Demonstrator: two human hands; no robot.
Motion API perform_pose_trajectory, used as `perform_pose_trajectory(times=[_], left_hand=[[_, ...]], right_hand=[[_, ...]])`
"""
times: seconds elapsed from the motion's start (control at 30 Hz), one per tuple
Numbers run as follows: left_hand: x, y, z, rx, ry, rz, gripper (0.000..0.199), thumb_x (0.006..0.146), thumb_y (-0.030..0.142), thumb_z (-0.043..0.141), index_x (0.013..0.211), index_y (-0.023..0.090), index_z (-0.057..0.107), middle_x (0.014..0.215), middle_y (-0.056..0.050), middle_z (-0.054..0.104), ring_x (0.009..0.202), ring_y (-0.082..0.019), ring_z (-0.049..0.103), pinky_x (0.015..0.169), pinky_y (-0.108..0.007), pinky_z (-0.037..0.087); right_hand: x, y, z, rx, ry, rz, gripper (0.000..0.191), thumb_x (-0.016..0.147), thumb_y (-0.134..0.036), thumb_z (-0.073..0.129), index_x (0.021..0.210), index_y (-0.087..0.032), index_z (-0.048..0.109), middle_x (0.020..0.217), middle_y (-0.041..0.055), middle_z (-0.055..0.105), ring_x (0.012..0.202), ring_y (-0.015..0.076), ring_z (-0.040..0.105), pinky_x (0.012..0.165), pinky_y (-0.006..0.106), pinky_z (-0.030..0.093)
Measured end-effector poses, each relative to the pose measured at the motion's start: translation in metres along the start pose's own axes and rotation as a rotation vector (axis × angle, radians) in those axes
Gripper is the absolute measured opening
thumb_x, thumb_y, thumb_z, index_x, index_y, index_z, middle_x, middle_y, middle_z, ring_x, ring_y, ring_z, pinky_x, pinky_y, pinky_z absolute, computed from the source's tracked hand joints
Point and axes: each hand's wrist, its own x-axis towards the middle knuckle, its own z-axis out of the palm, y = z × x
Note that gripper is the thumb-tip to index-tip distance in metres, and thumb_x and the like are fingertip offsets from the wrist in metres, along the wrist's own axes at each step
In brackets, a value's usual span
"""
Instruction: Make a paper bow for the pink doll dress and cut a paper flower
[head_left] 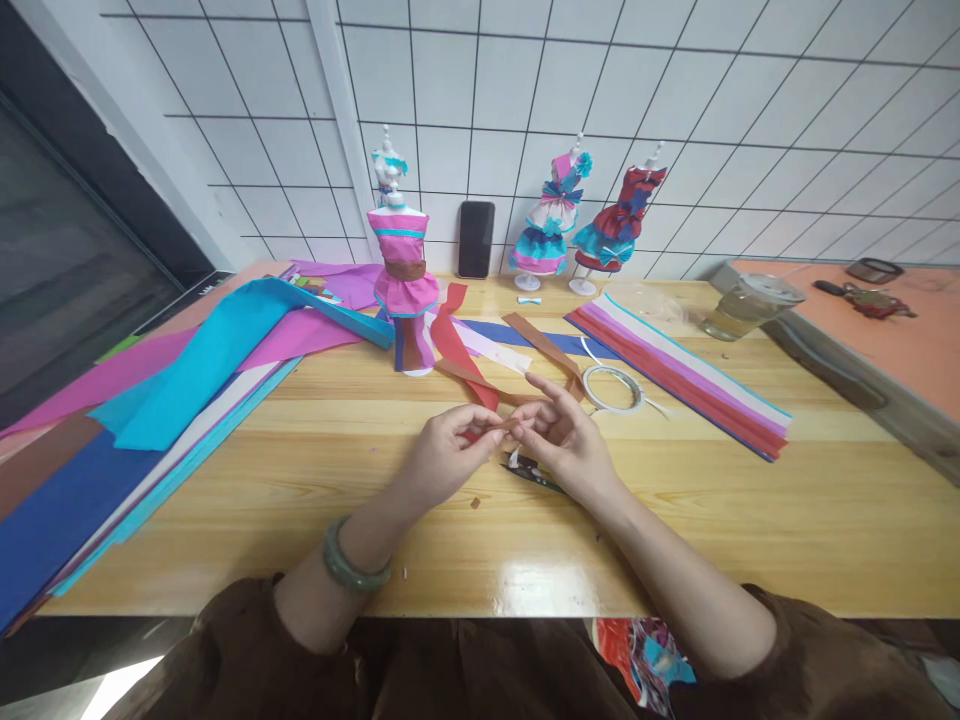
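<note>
Pinching brown scrap point(510, 426): left hand point(456, 446), right hand point(568, 446), grip closed; tabletop point(465, 560) room toward near edge point(465, 615).

Pinched brown scrap point(510, 426) (partly hidden), shape unclear

Worktop point(750, 540), left: paper strips point(202, 350). Rear, left of centre: front mannequin point(405, 245), rear mannequin point(389, 168) behind it. Phone point(476, 240) to their right, upright before wall point(450, 90); mannequin pair point(544, 222) further right. Tape roll point(637, 394) nearer, strip bundle point(682, 380) right of it, cup point(742, 312) behind bundle. Centre: paper piece point(510, 426) between left hand point(454, 450) and right hand point(566, 440).
</note>
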Motion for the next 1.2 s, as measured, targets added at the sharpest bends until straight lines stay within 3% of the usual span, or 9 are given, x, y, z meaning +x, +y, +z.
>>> perform_pose_trajectory(times=[0.33,0.63,1.2], left_hand=[[0.0055,0.0051,-0.0053,-0.181,0.025,-0.148,0.023,0.071,0.034,0.061,0.081,0.013,0.056,0.07,-0.001,0.059,0.061,-0.01,0.057,0.051,-0.021,0.049],[0.005,0.0033,-0.0067,-0.155,-0.054,-0.16,0.026,0.072,0.036,0.061,0.081,0.013,0.056,0.071,-0.003,0.061,0.06,-0.011,0.059,0.051,-0.02,0.048],[0.0055,0.0004,-0.0076,-0.284,-0.072,-0.205,0.034,0.069,0.029,0.066,0.095,0.015,0.05,0.077,-0.005,0.064,0.065,-0.015,0.063,0.055,-0.024,0.048]], right_hand=[[-0.0007,-0.0007,0.0015,0.006,0.008,0.037,0.06,0.072,-0.021,0.066,0.125,-0.025,0.038,0.08,0.0005,0.054,0.067,0.012,0.057,0.057,0.025,0.044],[0.0003,-0.0024,0.0029,0.088,-0.036,0.067,0.059,0.07,-0.024,0.068,0.122,-0.026,0.04,0.084,0.0007,0.056,0.065,0.0113,0.059,0.064,0.029,0.048],[0.0017,-0.0079,0.0027,0.119,-0.016,0.142,0.058,0.068,-0.025,0.07,0.118,-0.022,0.042,0.079,0.0011,0.06,0.065,0.0129,0.061,0.065,0.032,0.05]])
